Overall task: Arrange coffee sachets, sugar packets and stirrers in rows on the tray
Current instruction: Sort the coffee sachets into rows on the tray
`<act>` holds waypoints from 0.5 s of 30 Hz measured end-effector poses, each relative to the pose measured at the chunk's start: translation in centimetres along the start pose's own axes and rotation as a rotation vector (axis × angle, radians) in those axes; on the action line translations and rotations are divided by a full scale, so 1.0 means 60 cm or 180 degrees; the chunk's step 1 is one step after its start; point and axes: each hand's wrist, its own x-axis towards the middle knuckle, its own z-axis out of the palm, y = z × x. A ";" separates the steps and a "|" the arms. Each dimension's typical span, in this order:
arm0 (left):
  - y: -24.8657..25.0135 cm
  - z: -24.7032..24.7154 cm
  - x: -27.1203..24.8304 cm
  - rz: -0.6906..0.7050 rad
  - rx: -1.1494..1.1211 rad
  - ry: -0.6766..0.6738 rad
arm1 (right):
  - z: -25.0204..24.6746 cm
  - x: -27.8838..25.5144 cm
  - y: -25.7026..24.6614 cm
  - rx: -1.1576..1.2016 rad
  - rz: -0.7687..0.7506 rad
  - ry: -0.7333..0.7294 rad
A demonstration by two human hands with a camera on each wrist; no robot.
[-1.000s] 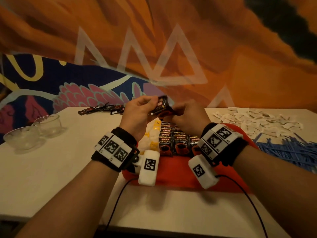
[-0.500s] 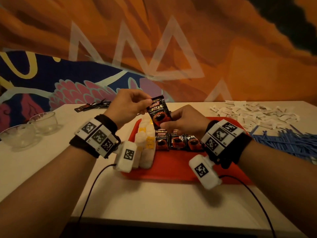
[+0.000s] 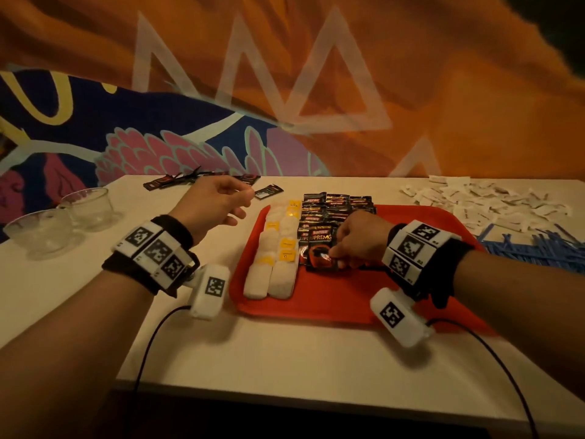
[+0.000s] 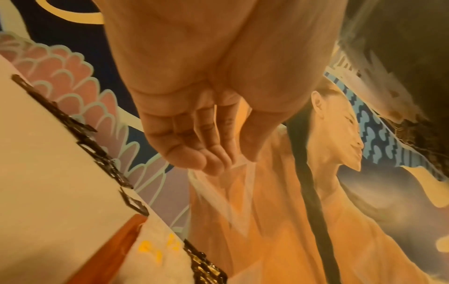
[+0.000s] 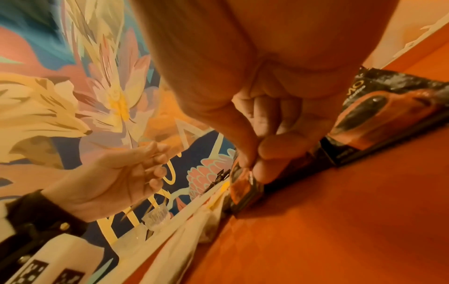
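My right hand [image 3: 356, 239] rests low over the flat red plastic tray [image 3: 332, 299], thumb and curled fingers [image 5: 263, 153] pinching the lower edge of a black coffee sachet with an orange cup picture [image 3: 319, 251], which lies at the near end of the sachet rows, just beside two columns of white sugar packets with yellow labels [image 3: 275, 264]. My left hand [image 3: 215, 204] hovers above the pale bench [image 3: 285, 359], left of the tray, fingers [image 4: 194, 146] loosely relaxed, holding nothing.
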 end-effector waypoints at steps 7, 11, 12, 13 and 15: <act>-0.044 -0.031 -0.005 -0.0190 -0.0132 0.0111 | 0.012 0.012 -0.013 -0.0015 0.0217 -0.0124; -0.056 -0.038 -0.004 -0.0244 -0.0224 0.0106 | 0.019 0.015 -0.020 0.0057 0.0172 -0.0100; -0.058 -0.039 -0.003 -0.0258 -0.0236 0.0105 | 0.020 0.015 -0.022 0.0097 0.0171 -0.0103; -0.060 -0.040 -0.003 -0.0269 -0.0238 0.0107 | 0.021 0.015 -0.024 0.0128 0.0177 -0.0107; -0.063 -0.043 -0.003 -0.0289 -0.0227 0.0127 | 0.022 0.015 -0.026 0.0096 0.0192 -0.0107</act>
